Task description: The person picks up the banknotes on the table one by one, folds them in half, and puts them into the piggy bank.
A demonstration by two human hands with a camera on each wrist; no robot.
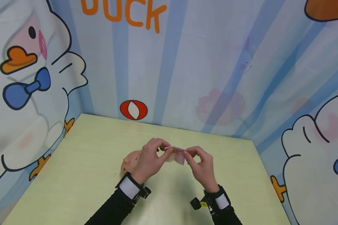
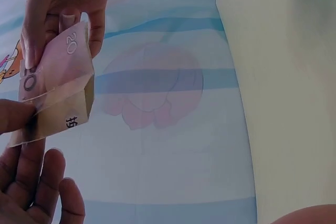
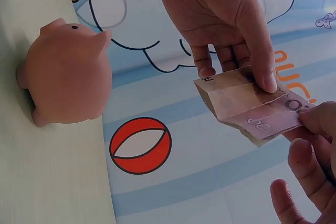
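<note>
Between both hands, a creased banknote point(image 1: 179, 157) marked 20 is held above the table, folded so one part angles away from the other. My left hand point(image 1: 148, 161) pinches one end between thumb and fingers. The opposite end is pinched by my right hand point(image 1: 202, 167), its other fingers loosely bent in the right wrist view. A pink pig figure point(image 1: 129, 161), shaped like a piggy bank, stands on the table beside my left hand, which partly covers it in the head view. The right wrist view shows the whole pig body point(image 3: 71, 74), apart from the note.
The pale yellow table point(image 1: 101, 147) ends at a hanging cloth backdrop point(image 1: 140, 62) with blue stripes and printed ducks. Cloth also stands along the left and right sides. Each wrist wears a strapped black camera mount.
</note>
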